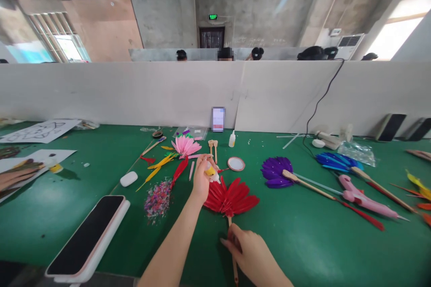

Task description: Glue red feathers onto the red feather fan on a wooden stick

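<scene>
My left hand (200,181) is closed around a small white glue bottle (211,171) with a yellow label. The bottle is tilted, its tip pointing down over the upper left of a red feather fan (237,197). Red feathers spread out from the top of the fan's wooden handle. That handle is gripped by my right hand (251,247), just below the feathers, and its end runs toward the table's near edge. To the left of the fan lies a heap of multicoloured sequins (158,199). A round white lid or dish (236,163) with a reddish rim sits behind the feathers.
Purple (278,171) and blue (336,161) feather fans lie right, near a pink glue gun (365,199). A pink feather fan (186,145) lies behind the sequins. Another glue bottle (232,138) stands before a phone (218,119). A larger phone (89,235) lies front left; another person's hand (22,172) is left.
</scene>
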The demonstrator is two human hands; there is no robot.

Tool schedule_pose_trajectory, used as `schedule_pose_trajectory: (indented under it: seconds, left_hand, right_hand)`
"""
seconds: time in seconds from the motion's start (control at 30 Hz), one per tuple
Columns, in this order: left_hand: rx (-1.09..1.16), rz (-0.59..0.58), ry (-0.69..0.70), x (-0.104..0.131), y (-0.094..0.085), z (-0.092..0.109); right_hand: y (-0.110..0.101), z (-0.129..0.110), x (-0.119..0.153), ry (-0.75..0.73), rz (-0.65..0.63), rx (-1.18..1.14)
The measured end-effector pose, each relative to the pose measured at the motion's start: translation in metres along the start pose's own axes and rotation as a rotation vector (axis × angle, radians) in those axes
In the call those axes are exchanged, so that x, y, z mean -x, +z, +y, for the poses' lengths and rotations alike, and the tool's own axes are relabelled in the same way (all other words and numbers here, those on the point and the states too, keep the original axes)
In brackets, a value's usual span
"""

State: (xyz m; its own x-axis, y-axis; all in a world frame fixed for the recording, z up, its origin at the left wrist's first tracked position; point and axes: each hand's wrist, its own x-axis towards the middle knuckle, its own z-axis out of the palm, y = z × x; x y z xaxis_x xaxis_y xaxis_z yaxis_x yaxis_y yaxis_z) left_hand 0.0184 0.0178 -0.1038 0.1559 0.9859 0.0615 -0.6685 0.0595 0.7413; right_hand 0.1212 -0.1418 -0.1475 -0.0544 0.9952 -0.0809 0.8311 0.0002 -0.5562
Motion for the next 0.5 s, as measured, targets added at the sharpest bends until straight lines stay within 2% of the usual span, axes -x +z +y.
schedule_pose_trajectory:
  seconds: [0.2,0.37,0.5]
  left_hand:
    - [0.035,-0.061,-0.044,-0.001,-0.001,0.006]
    - [0.041,-0.067,-0.064,-0.001,0.001,0.001]
    - [0.007,-0.052,-0.060,0.005,0.006,-0.003]
  right_hand:
    - [-0.022,0.013,0.005,-0.028,0.174,-0.142]
    - [-0.043,0.026,0.002,-0.026,0.357,-0.289]
    - [-0.057,0.026,-0.003,-0.024,0.461,-0.410]
